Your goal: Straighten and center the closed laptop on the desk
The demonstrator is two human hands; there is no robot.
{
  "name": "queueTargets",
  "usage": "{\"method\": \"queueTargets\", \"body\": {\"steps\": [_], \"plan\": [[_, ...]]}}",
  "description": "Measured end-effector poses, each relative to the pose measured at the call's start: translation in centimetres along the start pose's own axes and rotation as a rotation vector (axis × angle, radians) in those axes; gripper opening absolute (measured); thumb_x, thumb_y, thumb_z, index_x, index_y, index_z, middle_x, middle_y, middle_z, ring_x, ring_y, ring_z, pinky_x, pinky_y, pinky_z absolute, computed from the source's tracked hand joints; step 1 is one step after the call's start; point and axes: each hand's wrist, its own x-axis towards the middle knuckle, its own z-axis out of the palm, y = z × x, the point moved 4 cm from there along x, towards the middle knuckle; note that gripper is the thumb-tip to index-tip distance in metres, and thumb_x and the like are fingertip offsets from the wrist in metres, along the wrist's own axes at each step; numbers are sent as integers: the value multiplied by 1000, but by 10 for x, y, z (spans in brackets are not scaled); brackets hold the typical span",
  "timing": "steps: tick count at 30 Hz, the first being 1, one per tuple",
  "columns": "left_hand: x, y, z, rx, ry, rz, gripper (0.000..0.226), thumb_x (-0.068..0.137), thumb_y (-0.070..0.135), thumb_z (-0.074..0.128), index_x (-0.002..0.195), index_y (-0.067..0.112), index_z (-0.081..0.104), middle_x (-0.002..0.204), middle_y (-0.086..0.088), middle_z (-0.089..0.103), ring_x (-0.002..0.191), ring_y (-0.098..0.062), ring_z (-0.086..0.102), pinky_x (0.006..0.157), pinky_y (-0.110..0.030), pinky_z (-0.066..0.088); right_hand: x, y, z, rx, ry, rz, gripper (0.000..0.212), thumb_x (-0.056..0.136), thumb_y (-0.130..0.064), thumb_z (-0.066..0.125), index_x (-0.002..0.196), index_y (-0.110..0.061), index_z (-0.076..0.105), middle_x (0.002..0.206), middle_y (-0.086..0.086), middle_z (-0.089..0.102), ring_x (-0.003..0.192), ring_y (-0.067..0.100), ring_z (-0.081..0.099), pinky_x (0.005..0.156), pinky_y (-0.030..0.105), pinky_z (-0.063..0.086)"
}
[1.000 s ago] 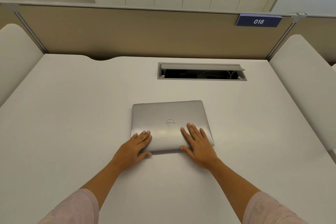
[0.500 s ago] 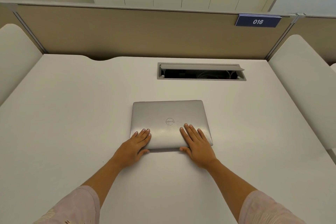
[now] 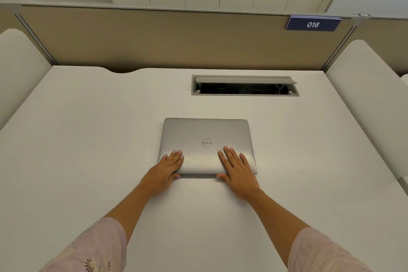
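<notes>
Just short of the cable hatch (image 3: 245,85), toward the person, the closed laptop (image 3: 206,139) lies flat on the pale worktop (image 3: 88,139), roughly midway between the side panels and with its far edge close to parallel with the hatch. Both hands rest on the half of the lid farthest from the hatch. The left hand (image 3: 165,171) lies flat, its fingers (image 3: 176,155) close together on the lid and its thumb hooked against the near edge. The right hand (image 3: 237,171) lies flat too, its fingers (image 3: 231,157) slightly spread and its thumb also at the near edge.

By the look of it, the laptop is a stiff metal slab of moderate weight, with a smooth lid that palms could slip across. It should slide as one piece over the smooth worktop, so flat downward pressure with thumbs bracing the near edge suits small turns. Pressing hard on the lid's middle seems unwise; the near corners give better leverage.
</notes>
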Motion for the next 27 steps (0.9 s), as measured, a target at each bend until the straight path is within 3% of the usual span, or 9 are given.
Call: {"method": "queueTargets", "body": {"steps": [5,9,12,18,23,27], "plan": [[-1,0,1,-28,6,-30,59,98,27,47,149,10,21,155,4,9,144,-14,8,116,-24,-1,-1,0,0,-2,-13,7,72,94,-62,17,153,-19,16,160,6,17,147,24,16,118,46,19],[-3,4,3,-26,38,-54,69,91,47,21,148,9,26,155,-2,18,144,-18,14,117,-36,12,-2,-1,0,19,-12,21,74,94,-64,10,153,-20,16,160,5,17,147,23,15,118,46,16],[-5,8,5,-4,45,-100,69,91,47,21,147,7,28,155,-6,23,143,-22,19,116,-45,20,-4,-4,0,53,3,37,75,93,-65,5,153,-21,16,160,5,17,147,23,14,118,46,13],[-22,29,16,100,10,-170,69,97,52,11,148,7,23,155,-10,26,142,-24,21,115,-36,2,-17,-20,5,78,48,57,62,98,-50,19,153,-23,11,160,-6,6,148,18,7,117,43,4],[-45,44,32,98,49,-113,64,98,43,30,151,10,16,159,-2,13,146,-18,10,117,-38,7,-32,-48,16,106,53,1,62,100,-48,26,154,-24,6,161,-8,4,148,14,-3,117,40,1],[-57,46,32,61,75,-88,64,98,42,34,151,11,15,159,-2,12,146,-14,6,116,-38,8,-48,-66,23,163,66,2,63,100,-49,25,154,-24,3,162,-9,0,148,12,-8,118,37,-3]]}}
